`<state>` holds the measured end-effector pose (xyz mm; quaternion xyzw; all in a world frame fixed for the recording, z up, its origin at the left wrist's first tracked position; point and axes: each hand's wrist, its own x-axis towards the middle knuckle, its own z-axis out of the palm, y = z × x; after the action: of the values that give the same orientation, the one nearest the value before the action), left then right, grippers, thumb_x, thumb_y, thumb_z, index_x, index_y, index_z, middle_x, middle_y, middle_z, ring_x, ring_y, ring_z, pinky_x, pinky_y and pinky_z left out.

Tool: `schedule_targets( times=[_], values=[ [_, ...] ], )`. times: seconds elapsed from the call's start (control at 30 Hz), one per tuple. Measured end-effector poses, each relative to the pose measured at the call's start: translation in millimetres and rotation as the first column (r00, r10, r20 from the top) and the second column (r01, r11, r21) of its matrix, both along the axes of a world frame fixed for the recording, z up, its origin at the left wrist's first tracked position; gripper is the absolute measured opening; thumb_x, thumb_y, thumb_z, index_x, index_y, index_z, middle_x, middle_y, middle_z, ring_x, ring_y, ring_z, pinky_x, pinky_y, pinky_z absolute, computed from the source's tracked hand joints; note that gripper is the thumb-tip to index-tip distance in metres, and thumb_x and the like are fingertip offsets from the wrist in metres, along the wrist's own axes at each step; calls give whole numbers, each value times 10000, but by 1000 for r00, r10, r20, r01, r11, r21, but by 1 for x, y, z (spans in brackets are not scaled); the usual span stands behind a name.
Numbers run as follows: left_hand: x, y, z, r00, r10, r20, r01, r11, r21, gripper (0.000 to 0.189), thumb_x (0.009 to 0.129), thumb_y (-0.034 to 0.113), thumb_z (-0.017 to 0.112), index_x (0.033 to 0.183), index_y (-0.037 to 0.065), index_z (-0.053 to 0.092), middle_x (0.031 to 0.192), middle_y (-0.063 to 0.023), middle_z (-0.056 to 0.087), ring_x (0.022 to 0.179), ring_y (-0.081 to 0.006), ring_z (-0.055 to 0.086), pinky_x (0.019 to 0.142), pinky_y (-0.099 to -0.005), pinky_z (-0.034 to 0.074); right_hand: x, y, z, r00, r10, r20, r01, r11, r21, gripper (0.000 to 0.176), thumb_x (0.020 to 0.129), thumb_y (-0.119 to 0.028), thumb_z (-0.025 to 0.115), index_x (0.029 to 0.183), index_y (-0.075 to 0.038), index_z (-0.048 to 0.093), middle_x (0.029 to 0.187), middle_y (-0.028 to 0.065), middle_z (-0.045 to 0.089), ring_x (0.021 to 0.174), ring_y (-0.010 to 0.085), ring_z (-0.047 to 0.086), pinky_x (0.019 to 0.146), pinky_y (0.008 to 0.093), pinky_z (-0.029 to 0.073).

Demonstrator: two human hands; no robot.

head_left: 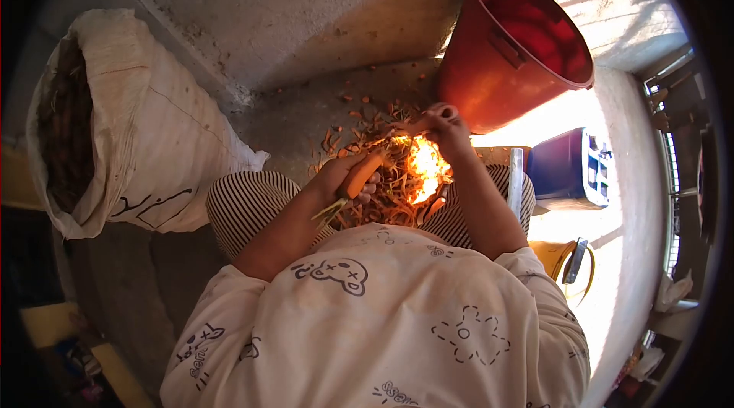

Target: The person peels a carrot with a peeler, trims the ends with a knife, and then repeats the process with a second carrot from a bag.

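Observation:
My left hand (339, 180) is wrapped around a carrot (361, 175). The carrot is bright orange, with a green stem end pointing down toward me. Up and to the right, my right hand (445, 126) is closed with the fingers curled, just beyond the carrot's far tip. What it grips, likely a small tool, is too dark and small to make out. Below and between both hands lies a heap of orange-brown peelings (386, 192), partly in glaring sunlight.
A white woven sack (164, 121) filled with dark, long shapes leans at the left. A tall red bucket (489, 64) stands at the upper right, with a blue crate (562, 167) below it. A yellow container (547, 255) is near my right side. Scraps litter the floor ahead.

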<state>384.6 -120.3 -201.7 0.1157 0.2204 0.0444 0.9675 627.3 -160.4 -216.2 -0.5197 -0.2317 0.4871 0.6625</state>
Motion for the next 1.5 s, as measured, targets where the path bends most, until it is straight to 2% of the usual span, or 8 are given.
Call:
schedule_targets(
  times=[0.13,0.5,0.63,0.7,0.93,1.17,1.33,1.5],
  values=[
    [-2,-2,19,998,54,-37,-55,999,-2,364,849,313,403,1063,19,412,740,-56,445,591,-120,455,475,-217,392,34,-11,3,973,-209,-101,214,976,36,71,779,-64,535,798,-52,468,710,59,515,496,111,476,453,234,454],
    [2,-3,14,985,46,-168,23,922,388,326,852,289,406,1011,9,461,742,-89,501,569,-126,464,481,-224,414,-64,-11,43,824,478,-304,-438,878,193,127,737,-63,569,824,-52,477,795,61,516,535,108,505,441,204,429],
    [2,-2,5,1000,3,28,-4,1000,27,330,873,283,371,1057,15,429,754,-81,487,593,-130,492,484,-234,443,8,7,-6,988,-55,144,76,987,-145,96,761,-58,541,819,-34,469,744,81,532,572,151,546,460,222,467],
    [-1,-4,17,998,21,-55,-17,997,71,333,881,286,353,1066,18,417,758,-78,481,597,-128,495,476,-230,439,33,-3,-6,976,-206,-77,201,978,-62,64,783,-52,513,832,-35,475,695,63,511,501,115,484,419,218,421],
    [3,-3,22,970,28,-241,37,964,264,330,882,312,337,1030,30,426,752,-71,485,522,-112,468,418,-206,406,-37,-15,41,913,227,-338,-200,973,114,119,754,-61,536,864,-49,491,705,38,494,485,99,451,416,207,391],
    [-3,-2,28,982,-7,-190,56,965,256,326,883,316,333,992,24,428,720,-66,484,487,-105,451,399,-198,397,32,-8,-8,959,-98,-267,117,992,56,71,765,-50,539,805,-63,483,717,56,509,503,117,479,443,222,434],
    [-1,-1,20,976,-42,-213,100,957,273,334,874,319,363,968,10,447,734,-74,497,512,-113,477,396,-207,407,-23,-9,32,901,182,-394,-146,982,119,98,773,-93,540,859,-70,498,683,36,503,441,87,421,408,210,379],
    [-7,-1,31,961,1,-278,131,881,455,327,843,291,451,981,-5,476,769,-69,512,582,-115,503,456,-215,434,16,-1,-9,971,-35,-236,38,999,11,107,763,-78,548,846,-58,484,756,45,502,569,131,478,455,229,413]
  ],
)
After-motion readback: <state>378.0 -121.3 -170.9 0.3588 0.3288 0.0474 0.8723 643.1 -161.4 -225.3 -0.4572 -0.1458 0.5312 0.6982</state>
